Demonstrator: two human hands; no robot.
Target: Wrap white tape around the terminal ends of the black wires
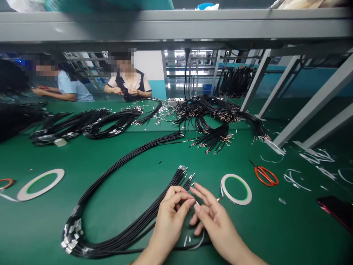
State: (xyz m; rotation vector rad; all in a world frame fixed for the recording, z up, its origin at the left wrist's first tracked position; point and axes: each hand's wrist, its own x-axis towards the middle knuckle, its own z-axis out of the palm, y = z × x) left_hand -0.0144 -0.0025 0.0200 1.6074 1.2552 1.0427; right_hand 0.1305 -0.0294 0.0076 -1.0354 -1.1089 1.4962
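My left hand (172, 213) is closed in a pinch, thumb against index finger, at a small white strip (196, 202). Just to its right, my right hand (217, 219) has its fingers apart, with the thumb tip close to that strip. Whether the right thumb touches it I cannot tell. A bundle of black cables (132, 232) curves round behind my left hand, its bare metal ends fanning out just beyond my fingers. Silver tags (72, 235) cluster on the bundle's left bend. Beside my right hand lies a roll of white tape (236, 189) with a loose tail.
Orange-handled scissors (266, 176) lie at right, near tape scraps (296, 180) and a dark phone-like object (335, 211). Another tape roll (41, 184) is at left. More cable coils (110, 123) line the back. Two people work across the table. A grey shelf beam (176, 27) spans overhead.
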